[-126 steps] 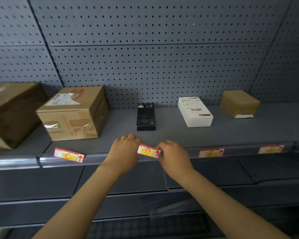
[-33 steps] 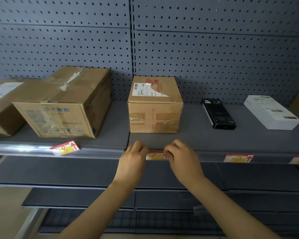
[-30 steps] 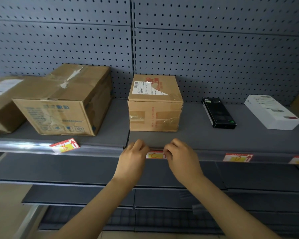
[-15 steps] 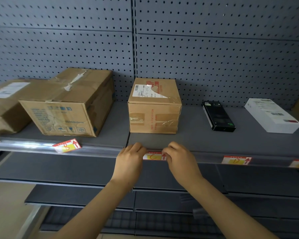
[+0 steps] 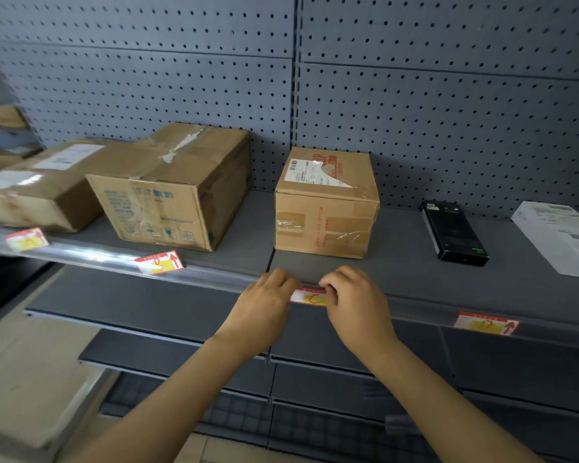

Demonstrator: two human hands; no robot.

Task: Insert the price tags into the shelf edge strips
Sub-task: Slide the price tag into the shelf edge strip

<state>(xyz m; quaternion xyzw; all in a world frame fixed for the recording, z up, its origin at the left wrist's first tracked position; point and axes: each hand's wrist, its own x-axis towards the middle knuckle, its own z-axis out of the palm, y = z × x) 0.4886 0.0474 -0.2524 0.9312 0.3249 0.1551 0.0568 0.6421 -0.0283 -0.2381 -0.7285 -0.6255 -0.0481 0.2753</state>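
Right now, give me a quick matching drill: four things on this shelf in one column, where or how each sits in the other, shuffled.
Things:
1. tag C
2. tag B
3. black device
4. tag D

Places or states:
a. tilted, in front of the big printed carton
b. flat on the shelf, right of the taped box
c. between both hands at the strip
d. level in the strip, far right

Pairs: 1-c, 2-a, 3-b, 4-d

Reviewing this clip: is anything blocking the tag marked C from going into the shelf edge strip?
Nothing visible does. Both hands, left and right, hold the C tag right at the edge strip; no box overhangs there.
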